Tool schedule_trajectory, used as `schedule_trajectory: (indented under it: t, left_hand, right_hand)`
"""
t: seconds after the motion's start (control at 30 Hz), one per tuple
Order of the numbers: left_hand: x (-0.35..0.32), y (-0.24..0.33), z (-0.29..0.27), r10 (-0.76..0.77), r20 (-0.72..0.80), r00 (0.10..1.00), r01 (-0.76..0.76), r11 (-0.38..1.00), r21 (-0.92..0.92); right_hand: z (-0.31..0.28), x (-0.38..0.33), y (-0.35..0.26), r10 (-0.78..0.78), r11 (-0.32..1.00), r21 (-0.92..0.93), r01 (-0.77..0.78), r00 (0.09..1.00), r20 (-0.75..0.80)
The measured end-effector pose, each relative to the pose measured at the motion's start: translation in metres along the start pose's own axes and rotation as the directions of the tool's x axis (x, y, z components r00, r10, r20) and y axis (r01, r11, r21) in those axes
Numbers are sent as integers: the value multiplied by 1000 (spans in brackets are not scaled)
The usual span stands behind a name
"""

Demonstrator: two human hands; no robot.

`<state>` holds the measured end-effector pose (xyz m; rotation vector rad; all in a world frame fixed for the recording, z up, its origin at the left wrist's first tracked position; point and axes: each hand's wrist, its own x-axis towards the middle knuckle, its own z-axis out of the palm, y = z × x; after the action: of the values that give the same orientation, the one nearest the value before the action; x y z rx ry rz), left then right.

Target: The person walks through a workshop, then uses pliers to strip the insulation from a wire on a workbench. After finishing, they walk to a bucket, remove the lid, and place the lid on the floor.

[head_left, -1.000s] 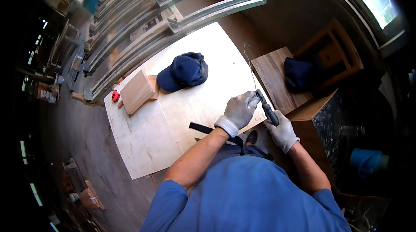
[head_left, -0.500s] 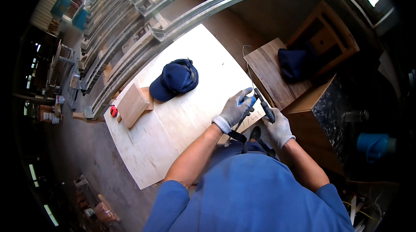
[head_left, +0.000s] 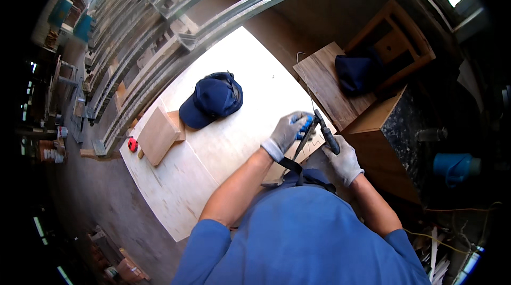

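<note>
My left hand point(head_left: 289, 131), in a grey-white glove with blue patches at the fingers, is closed over the white board's near right edge. A black strap point(head_left: 304, 144) runs from its fingers down toward my waist. In my gloved right hand point(head_left: 346, 160) is a dark tool with a cylindrical grip point(head_left: 328, 137), tilted up and leftward; its upper end comes close to my left fingers. I cannot make out its exact kind. A thin pale wire point(head_left: 307, 85) rises from about the tool's upper end toward the chair.
The large white board point(head_left: 234, 141) carries a navy cap point(head_left: 210, 98), wooden blocks point(head_left: 159, 136) and a red tape measure point(head_left: 132, 144). Long metal rails point(head_left: 234, 16) stand beyond. A wooden chair point(head_left: 332, 85) holds a dark bag point(head_left: 354, 73). A cabinet point(head_left: 375, 141) and blue jug point(head_left: 452, 166) are at right.
The whole view has shifted slightly. Both hands stay close together around the tool and strap, with only a small change in the left fingers.
</note>
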<state>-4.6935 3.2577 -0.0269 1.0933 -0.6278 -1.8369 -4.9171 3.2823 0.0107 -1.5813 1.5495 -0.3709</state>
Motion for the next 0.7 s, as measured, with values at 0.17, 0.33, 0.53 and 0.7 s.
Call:
schedule_trajectory:
  t: [0.17, 0.33, 0.53, 0.7]
  left_hand:
    - [-8, 2, 12, -88, -8, 996, 88, 996, 25]
    - [1, 16, 33, -24, -101, 995, 50, 964, 260]
    - [26, 48, 44, 198, -162, 967, -64, 801, 595]
    - [29, 45, 23, 570, 91, 817, -247, 204, 947]
  right_hand:
    - [-10, 7, -6, 5, 998, -68, -2, 999, 36]
    - [-12, 21, 13, -79, 996, -50, 79, 997, 9]
    - [-36, 40, 10, -100, 993, -60, 99, 995, -11]
    - [-55, 36, -7, 29, 999, 34, -35, 987, 157]
